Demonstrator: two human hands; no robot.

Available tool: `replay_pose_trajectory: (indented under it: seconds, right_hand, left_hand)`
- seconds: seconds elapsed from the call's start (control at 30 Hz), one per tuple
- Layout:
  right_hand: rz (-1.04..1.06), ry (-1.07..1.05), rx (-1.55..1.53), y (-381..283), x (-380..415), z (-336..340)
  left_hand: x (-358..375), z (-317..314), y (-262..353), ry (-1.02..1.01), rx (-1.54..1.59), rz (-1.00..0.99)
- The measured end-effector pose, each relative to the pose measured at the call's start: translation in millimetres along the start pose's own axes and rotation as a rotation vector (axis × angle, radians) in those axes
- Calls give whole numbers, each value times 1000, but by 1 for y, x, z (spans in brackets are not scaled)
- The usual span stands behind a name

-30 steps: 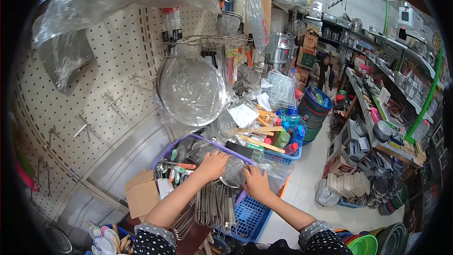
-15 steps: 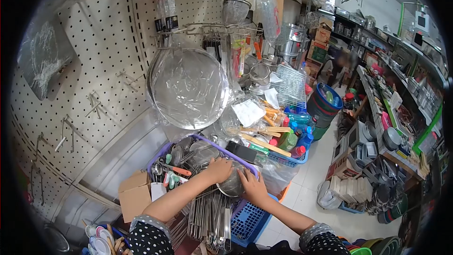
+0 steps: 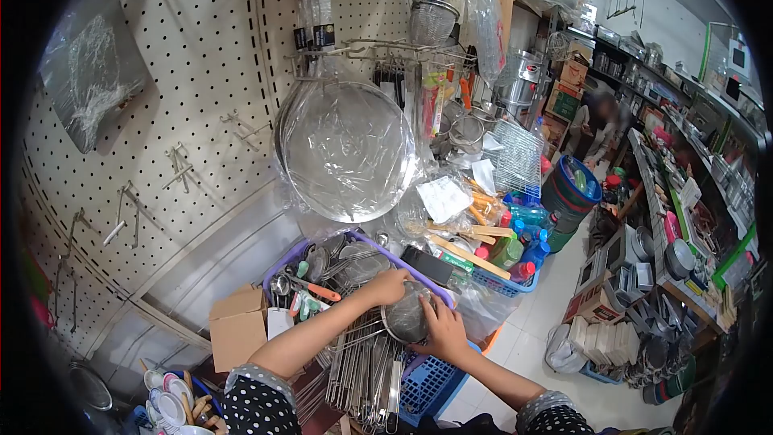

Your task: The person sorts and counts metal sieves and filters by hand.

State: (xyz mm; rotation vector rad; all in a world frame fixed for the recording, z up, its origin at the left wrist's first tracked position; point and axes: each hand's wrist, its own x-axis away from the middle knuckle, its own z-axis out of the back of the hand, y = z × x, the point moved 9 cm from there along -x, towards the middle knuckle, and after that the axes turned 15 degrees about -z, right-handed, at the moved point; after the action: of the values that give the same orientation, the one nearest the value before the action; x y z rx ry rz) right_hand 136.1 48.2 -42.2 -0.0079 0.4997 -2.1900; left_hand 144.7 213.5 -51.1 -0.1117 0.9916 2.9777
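Observation:
A round wire-mesh strainer (image 3: 407, 316) is tilted up at the right side of a purple basket (image 3: 378, 243). My right hand (image 3: 444, 332) grips its right edge, thumb on the mesh and the other fingers partly hidden behind. At its upper left rim, my left hand (image 3: 390, 285) is closed, fingertips mostly out of sight. More strainers (image 3: 358, 266) lie in the basket behind my left hand. Long metal handles (image 3: 362, 383) fan out toward me under my forearms. Ladles and orange-handled utensils (image 3: 322, 292) fill the basket's left part.
A black phone (image 3: 427, 266) rests beyond the basket's right edge. Bottles and wooden handles crowd a blue basket (image 3: 503, 283). Large wrapped sieves (image 3: 346, 153) hang on the pegboard. A cardboard box (image 3: 238, 329) stands at left. Another person (image 3: 593, 125) is far back in the aisle.
The strainer has been raised and tilted up, with its mesh now facing me more. My right hand has shifted from lying over its edge to gripping it from the side.

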Motion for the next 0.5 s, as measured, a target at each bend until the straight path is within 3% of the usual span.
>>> replay_pose_trajectory:
  seconds: [0.17, 0.27, 0.37, 0.4, 0.5]
  right_hand:
    - [33, 10, -70, -3, 10, 23]
    - [31, 39, -162, 3, 10, 39]
    - [84, 80, -227, -2, 8, 69]
    - [120, 70, -256, -4, 8, 74]
    - [193, 54, -290, -18, 12, 81]
  left_hand:
    - [5, 11, 2, 9, 216, -16]
    - [11, 23, 19, 38, 607, -81]
    - [26, 50, 59, -102, 500, -60]
    - [23, 37, 44, -94, 459, -138]
    - [32, 43, 76, 0, 240, -422]
